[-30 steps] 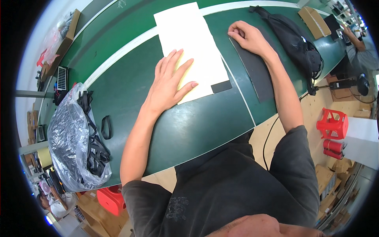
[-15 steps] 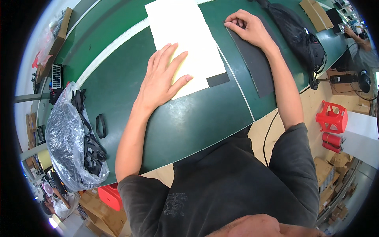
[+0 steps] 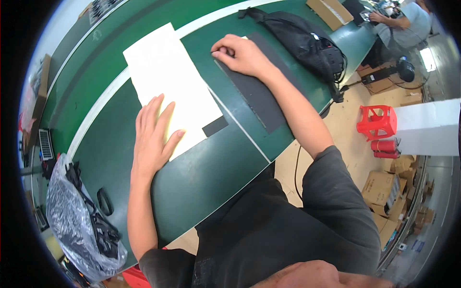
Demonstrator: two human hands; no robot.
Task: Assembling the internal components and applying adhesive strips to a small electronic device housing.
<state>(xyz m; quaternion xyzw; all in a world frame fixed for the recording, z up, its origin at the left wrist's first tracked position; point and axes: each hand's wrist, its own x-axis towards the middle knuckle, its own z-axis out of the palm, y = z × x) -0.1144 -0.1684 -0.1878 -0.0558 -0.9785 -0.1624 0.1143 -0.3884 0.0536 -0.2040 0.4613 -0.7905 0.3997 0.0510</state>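
My left hand point(image 3: 154, 137) lies flat with its fingers spread on the left edge of a pale yellow-white sheet point(image 3: 177, 81). A small black strip point(image 3: 215, 127) shows from under the sheet's lower right corner. To the right, a dark grey rectangular sheet point(image 3: 261, 103) rests on the green table point(image 3: 206, 168). My right hand point(image 3: 240, 55) is over that sheet's far left part, its fingers curled and thumb pressed to the fingertips near the corner. Whatever is between those fingertips is too small or hidden to tell.
A black mesh bag point(image 3: 297, 41) with a dark device lies beyond my right hand, near a cardboard box point(image 3: 330, 13). At left sits a clear plastic bag point(image 3: 79, 221) of black straps, beside a loose black loop point(image 3: 104, 201). A co-worker point(image 3: 406, 29) is at far right.
The view has turned, so table and sheets appear farther left and tilted. Both hands keep about the same places on their sheets, left flat and right pinched.
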